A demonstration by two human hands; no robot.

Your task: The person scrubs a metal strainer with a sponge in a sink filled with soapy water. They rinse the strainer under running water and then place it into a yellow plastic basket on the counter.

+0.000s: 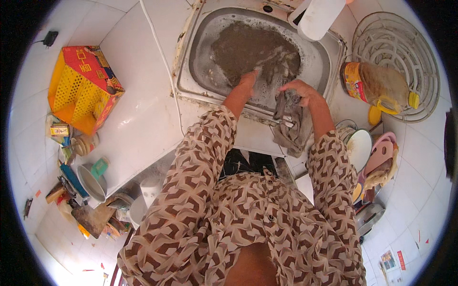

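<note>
A metal sink [327,77] holds murky brown water [250,50] with suds at its borders. My left hand [248,84] reaches over the front rim into the basin. Its fingertips dip into the water beside a submerged, crumpled part of cloth, and whether they grip anything is hidden. At the sink's front right, my right hand [303,91] has its fingers bent over a wet grey cloth [295,134]. The cloth drapes across the front rim and hangs down over the counter edge.
A white faucet body [320,19] overhangs the basin's back right. To the right, an oil jug [379,84] lies on a round rack [400,39], near stacked dishes [359,146]. A white cable [161,53] crosses the counter by a yellow-red box [86,85]; a metal bowl [91,184] stands left.
</note>
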